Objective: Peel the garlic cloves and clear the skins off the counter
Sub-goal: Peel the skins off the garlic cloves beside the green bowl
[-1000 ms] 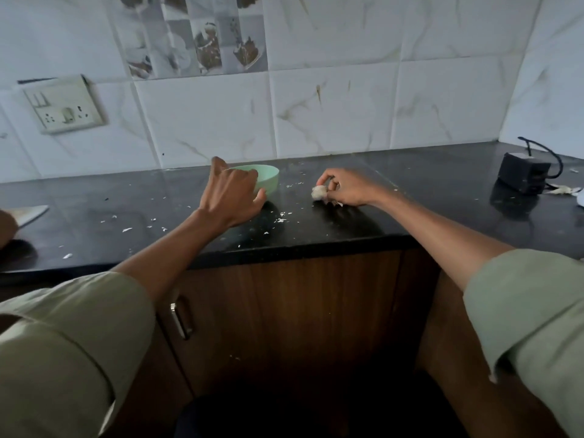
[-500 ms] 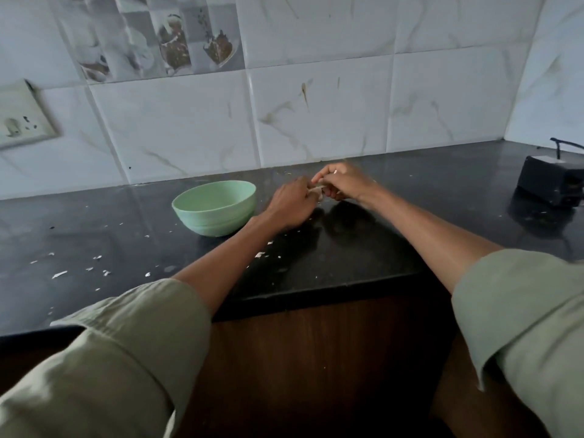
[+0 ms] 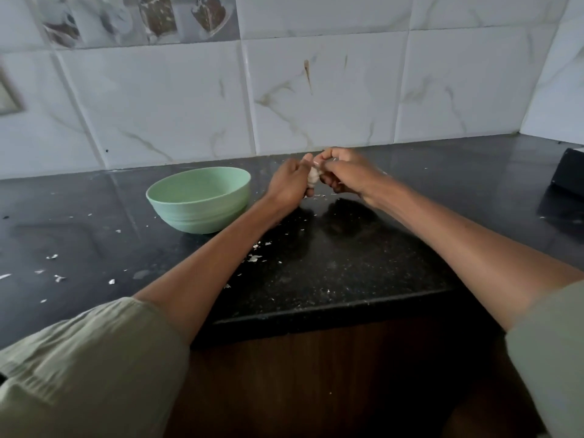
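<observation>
A whitish piece of garlic (image 3: 313, 177) is held just above the black counter (image 3: 363, 263), between both hands. My left hand (image 3: 289, 184) grips it from the left with curled fingers. My right hand (image 3: 346, 175) pinches its top from the right. A pale green bowl (image 3: 199, 199) stands on the counter just left of my left hand; its inside is not visible from here. Small white skin flakes (image 3: 254, 257) lie scattered on the counter below my left forearm and further to the left.
A tiled wall runs along the back of the counter. A black box-like object (image 3: 568, 172) sits at the right edge. A wall socket plate (image 3: 8, 96) shows at the far left. The counter's front edge runs above a brown cabinet (image 3: 347, 374).
My left hand left the bowl's rim and joined the right hand at the garlic. Both hands now hold it raised off the counter. The view shifted right.
</observation>
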{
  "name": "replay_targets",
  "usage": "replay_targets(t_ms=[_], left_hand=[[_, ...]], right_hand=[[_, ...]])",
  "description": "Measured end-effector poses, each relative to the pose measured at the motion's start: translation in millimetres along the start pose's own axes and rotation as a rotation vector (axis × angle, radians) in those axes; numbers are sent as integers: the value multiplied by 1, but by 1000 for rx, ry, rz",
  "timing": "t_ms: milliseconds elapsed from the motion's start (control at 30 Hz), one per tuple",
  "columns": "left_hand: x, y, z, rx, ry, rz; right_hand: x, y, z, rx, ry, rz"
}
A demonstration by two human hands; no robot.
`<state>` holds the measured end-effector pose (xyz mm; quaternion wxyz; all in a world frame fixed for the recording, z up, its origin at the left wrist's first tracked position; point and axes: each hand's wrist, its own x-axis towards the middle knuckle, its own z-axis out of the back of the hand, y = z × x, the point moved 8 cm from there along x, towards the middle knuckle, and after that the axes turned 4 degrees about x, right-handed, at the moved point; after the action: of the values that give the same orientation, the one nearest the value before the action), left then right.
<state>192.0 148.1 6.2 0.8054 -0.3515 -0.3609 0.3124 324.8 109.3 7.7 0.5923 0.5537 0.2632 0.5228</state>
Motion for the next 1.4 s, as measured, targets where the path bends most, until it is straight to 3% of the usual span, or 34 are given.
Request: replay_targets(t_ms=[233, 467, 633, 900, 1100, 1233, 1400], left_hand=[[-3, 4, 1, -297, -35, 103], [-10, 2, 7, -438, -92, 113], [-12, 8, 11, -521, -141, 213], [-11, 9, 9, -482, -122, 199], [-10, 14, 15, -547, -190, 273], [-7, 19, 17, -489, -191, 254], [-4, 22, 16, -432, -194, 226]], right_hand=[[-5, -4, -11, 26, 128, -53], [-14, -1, -19, -140, 190, -19], [-19, 2, -19, -134, 218, 23], [-22, 8, -22, -154, 249, 132], [-17, -1, -16, -44, 281, 5], [-11, -4, -20, 41, 399, -139], [-7, -7, -19, -13, 340, -99]])
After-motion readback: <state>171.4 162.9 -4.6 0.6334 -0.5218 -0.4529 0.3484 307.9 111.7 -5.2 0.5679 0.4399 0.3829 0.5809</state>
